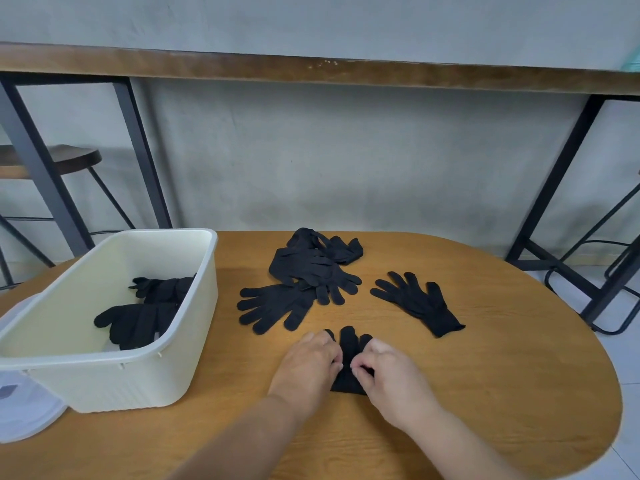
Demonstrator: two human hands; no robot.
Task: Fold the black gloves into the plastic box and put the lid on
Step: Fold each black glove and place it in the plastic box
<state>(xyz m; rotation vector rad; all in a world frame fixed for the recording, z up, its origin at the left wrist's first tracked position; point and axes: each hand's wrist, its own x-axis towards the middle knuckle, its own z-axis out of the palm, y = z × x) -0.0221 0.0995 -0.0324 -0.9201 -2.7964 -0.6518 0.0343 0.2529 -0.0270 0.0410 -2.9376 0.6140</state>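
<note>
A black glove (pixel 349 355) lies flat on the wooden table (pixel 485 393) in front of me, fingers pointing away. My left hand (pixel 308 362) and my right hand (pixel 388 372) both rest on it, fingers curled and pinching its fabric near the middle. A pile of several black gloves (pixel 311 268) lies further back, with one spread glove (pixel 273 306) at its left. A single glove (pixel 417 301) lies to the right. The cream plastic box (pixel 194 327) stands at the left with folded black gloves (pixel 145 313) inside. The translucent lid (pixel 24 410) lies beside the box at the far left.
A tall bench with dark metal legs (pixel 550 188) runs behind the table against a grey wall. A round stool (pixel 69 159) stands at the left, another stool frame (pixel 606 271) at the right. The table's rounded edge curves off at the right.
</note>
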